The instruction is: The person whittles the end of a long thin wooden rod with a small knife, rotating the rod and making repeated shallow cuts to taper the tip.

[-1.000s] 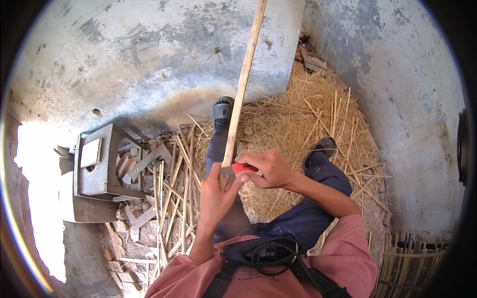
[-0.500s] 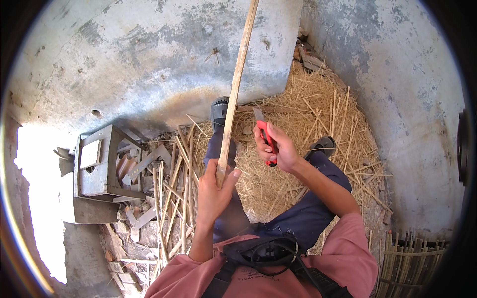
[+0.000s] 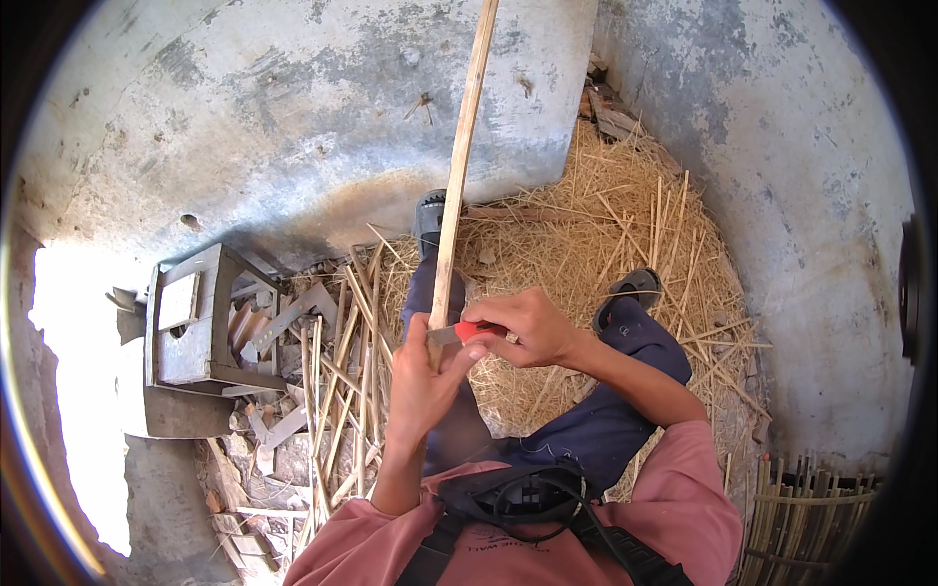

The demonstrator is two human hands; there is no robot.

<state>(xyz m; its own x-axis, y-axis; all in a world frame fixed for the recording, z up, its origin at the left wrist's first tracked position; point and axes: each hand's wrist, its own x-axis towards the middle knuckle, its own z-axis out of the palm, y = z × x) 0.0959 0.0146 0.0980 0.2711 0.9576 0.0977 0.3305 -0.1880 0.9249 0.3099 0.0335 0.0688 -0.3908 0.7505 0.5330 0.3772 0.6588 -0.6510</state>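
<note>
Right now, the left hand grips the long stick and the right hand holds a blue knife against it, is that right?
Not quite: the knife is red, not blue, as the head view shows. The left hand does grip the long stick, and the right hand holds the knife against it.

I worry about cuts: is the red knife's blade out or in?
Out: the grey metal blade projects from the red and black handle in the right hand and visibly crosses the long pale wooden strip.
</note>
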